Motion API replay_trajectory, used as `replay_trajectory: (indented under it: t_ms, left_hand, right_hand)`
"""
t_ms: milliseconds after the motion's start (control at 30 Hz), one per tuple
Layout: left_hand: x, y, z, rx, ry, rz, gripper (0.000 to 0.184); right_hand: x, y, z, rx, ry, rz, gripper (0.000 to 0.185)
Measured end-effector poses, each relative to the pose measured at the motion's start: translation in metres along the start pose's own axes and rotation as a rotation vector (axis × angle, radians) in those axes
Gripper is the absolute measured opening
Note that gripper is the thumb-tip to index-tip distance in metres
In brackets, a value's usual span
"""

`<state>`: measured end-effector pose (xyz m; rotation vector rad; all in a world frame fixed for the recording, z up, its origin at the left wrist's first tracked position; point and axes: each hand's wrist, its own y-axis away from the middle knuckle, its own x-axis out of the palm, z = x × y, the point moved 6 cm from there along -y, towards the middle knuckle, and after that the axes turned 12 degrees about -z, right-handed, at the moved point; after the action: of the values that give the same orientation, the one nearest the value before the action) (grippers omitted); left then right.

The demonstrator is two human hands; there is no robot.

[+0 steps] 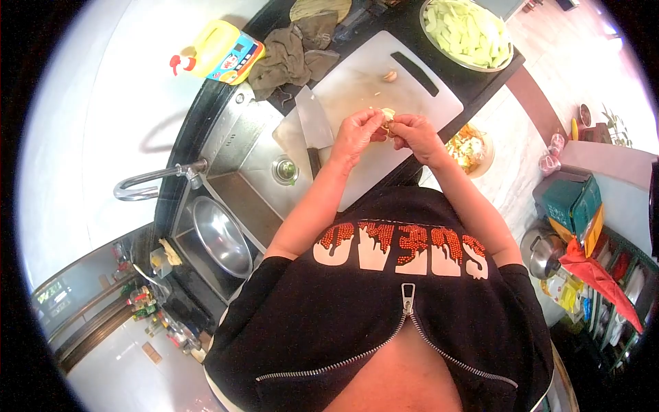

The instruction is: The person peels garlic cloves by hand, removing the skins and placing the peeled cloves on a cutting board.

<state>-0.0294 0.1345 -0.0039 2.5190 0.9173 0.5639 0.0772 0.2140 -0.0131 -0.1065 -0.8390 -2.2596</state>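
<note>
Over a white cutting board (371,58), my two hands meet with their fingers pinched round a small pale piece (388,113), which looks like a garlic clove. My left hand (360,134) holds it from the left and my right hand (415,136) from the right. A cleaver (313,120) lies on the board's left part, beside my left hand, its dark handle toward me. Another small clove (390,76) rests on the board beyond my hands, near the black handle slot.
A steel sink with a faucet (158,180) and a metal bowl (221,237) is at the left. A yellow jug (223,53) and a brown cloth (292,58) sit beyond it. Sliced pale-green vegetable fills a bowl (467,33) at upper right; a scrap bin (470,151) stands below the counter.
</note>
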Motion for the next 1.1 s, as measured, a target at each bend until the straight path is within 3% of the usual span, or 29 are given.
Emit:
replay_trajectory:
  t_ms: [233,533,767,933,1100]
  left_hand:
    - [-0.002,0.001,0.008,-0.115,0.142,0.022,0.025]
    - [-0.022,-0.011,0.02,-0.084,0.123,-0.129,0.015]
    - [-0.028,-0.01,0.016,-0.013,-0.054,-0.211,0.016]
    - [-0.023,-0.008,0.019,-0.138,0.156,-0.173,0.021]
    - [-0.029,-0.013,0.027,-0.184,0.265,-0.119,0.025]
  right_hand:
    - [0.002,0.001,-0.01,0.163,-0.179,0.122,0.01]
    - [-0.012,-0.001,-0.012,0.202,-0.205,0.044,0.009]
    - [-0.019,0.0,-0.005,0.105,-0.033,-0.067,0.013]
    - [-0.021,0.002,0.002,0.011,0.043,-0.095,0.021]
    - [-0.07,0.018,0.018,-0.147,0.142,-0.368,0.024]
